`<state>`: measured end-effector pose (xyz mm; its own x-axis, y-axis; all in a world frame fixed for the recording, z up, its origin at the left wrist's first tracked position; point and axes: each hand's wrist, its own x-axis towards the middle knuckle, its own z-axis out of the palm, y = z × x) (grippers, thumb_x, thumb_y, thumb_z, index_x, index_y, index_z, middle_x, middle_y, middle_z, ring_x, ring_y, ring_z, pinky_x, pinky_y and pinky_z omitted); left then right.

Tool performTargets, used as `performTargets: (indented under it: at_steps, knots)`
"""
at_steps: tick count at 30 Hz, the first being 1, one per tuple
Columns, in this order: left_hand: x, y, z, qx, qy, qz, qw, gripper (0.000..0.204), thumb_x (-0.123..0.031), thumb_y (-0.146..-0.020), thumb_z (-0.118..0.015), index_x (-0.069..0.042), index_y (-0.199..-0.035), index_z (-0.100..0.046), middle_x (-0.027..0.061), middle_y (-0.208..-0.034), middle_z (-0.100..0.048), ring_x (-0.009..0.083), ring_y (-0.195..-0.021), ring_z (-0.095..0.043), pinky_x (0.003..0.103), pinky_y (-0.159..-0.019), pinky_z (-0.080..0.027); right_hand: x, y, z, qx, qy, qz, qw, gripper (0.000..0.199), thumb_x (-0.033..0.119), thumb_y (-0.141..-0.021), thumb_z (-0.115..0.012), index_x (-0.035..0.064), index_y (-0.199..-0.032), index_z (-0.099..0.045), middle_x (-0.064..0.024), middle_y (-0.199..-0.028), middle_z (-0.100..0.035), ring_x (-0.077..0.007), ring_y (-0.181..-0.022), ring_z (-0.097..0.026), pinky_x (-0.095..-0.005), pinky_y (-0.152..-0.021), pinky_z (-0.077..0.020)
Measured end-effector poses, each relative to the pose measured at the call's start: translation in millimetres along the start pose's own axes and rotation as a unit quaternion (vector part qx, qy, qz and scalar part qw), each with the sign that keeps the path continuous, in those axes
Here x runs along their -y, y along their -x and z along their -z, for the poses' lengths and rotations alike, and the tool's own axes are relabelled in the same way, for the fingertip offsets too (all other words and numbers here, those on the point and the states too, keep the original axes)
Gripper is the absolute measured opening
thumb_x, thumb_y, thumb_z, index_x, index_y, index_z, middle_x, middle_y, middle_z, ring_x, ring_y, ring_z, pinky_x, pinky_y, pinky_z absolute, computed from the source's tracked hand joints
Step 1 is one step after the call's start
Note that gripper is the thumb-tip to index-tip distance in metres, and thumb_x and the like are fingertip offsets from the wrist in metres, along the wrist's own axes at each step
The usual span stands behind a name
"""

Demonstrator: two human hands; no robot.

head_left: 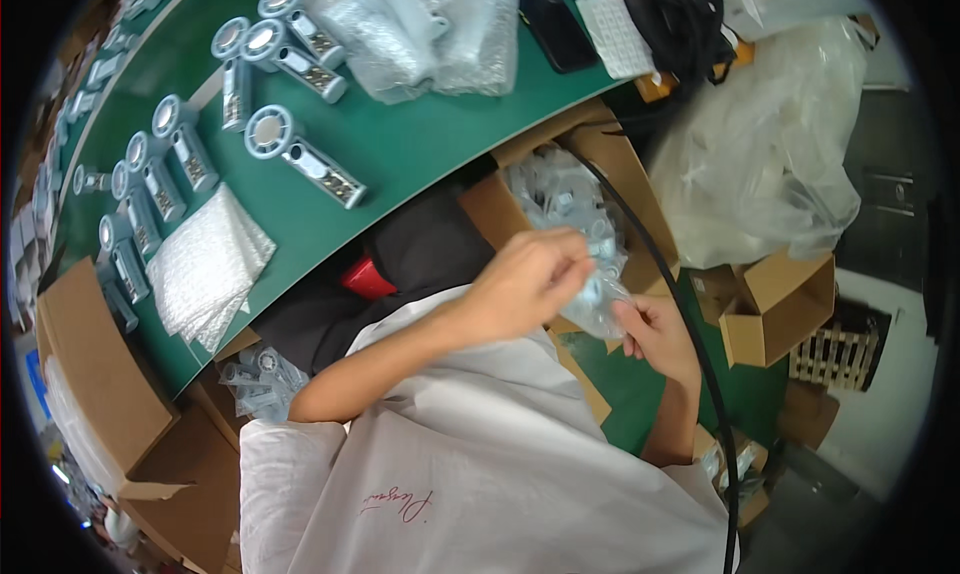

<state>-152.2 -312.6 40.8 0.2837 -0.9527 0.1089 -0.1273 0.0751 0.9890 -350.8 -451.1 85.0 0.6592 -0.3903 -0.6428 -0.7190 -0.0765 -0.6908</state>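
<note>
Between my hands is a clear plastic bag point(603, 319) with a light-blue part inside, its exact kind hard to make out. My right hand point(662, 342) pinches the bag's lower right side between thumb and fingers. Curled fingers close my left hand point(535, 279) at the bag's upper left, slightly smeared; they seem to grip its top, partly hidden. Just beyond them, a cardboard box point(494, 210) holds several similar light-blue parts in clear bags point(560, 189).
On the green table point(420, 139) stand several light-blue devices with round heads point(270, 132), a stack of bubble-wrap pouches point(212, 264), wrapped items point(400, 34) and a black phone point(556, 29). A black cable point(690, 314) runs past my right hand. Open cartons point(780, 319) lie around.
</note>
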Motion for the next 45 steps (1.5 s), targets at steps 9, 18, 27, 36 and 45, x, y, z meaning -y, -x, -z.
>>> performTargets:
  at_steps: [9,18,27,36,45]
  knots:
    - [-15,-30,113,-0.047,-0.483,-0.097,0.869,0.031,0.0,-0.079,-0.067,-0.01,-0.107,-0.062,0.0107,-0.125,-0.053,0.0291,-0.107,-0.054,0.038,-0.092,-0.046,-220,-94,40,-0.226,0.139,-0.057,0.962,0.027,0.021,-0.092,-0.058,-0.0019,-0.078,-0.063,-0.0142,-0.065,-0.065,-0.0297,-0.056,-0.059,-0.0392,-0.053,-0.0459]
    - [1,-46,216,0.074,-0.749,-0.174,0.635,0.042,0.003,-0.076,-0.062,-0.012,-0.115,-0.057,0.0134,-0.146,-0.039,0.0296,-0.13,-0.042,0.038,-0.105,-0.04,-383,-170,2,-0.137,0.229,-0.221,0.938,0.023,0.024,-0.085,-0.059,0.0034,-0.092,-0.068,-0.0184,-0.088,-0.071,-0.0414,-0.082,-0.067,-0.0477,-0.069,-0.0525]
    - [8,-72,224,0.182,-0.702,-0.109,0.68,0.044,0.006,-0.076,-0.061,-0.006,-0.116,-0.048,0.0105,-0.119,-0.055,0.0303,-0.106,-0.058,0.04,-0.092,-0.049,56,-170,-100,-0.213,-0.042,0.421,0.881,0.044,0.001,-0.087,-0.065,0.0032,-0.13,-0.057,-0.0084,-0.097,-0.07,-0.0188,-0.08,-0.065,-0.0304,-0.074,-0.053]
    - [7,-74,218,0.121,-0.658,-0.196,0.717,0.034,0.0,-0.08,-0.06,-0.006,-0.11,-0.046,0.0101,-0.089,-0.059,0.0268,-0.089,-0.06,0.039,-0.079,-0.052,106,-253,-82,-0.303,0.113,0.396,0.86,0.063,0.009,-0.084,-0.069,0.0064,-0.143,-0.045,-0.0172,-0.107,-0.064,-0.0313,-0.086,-0.065,-0.0401,-0.077,-0.0538]
    - [-16,-70,191,0.115,-0.561,-0.252,0.78,0.025,0.0,-0.08,-0.062,-0.005,-0.103,-0.052,0.0103,-0.089,-0.056,0.0303,-0.083,-0.054,0.039,-0.077,-0.047,130,-211,-89,-0.337,0.036,0.543,0.768,0.062,0.015,-0.071,-0.081,0.0013,-0.126,-0.057,-0.0178,-0.114,-0.065,-0.0308,-0.088,-0.064,-0.038,-0.079,-0.0533]
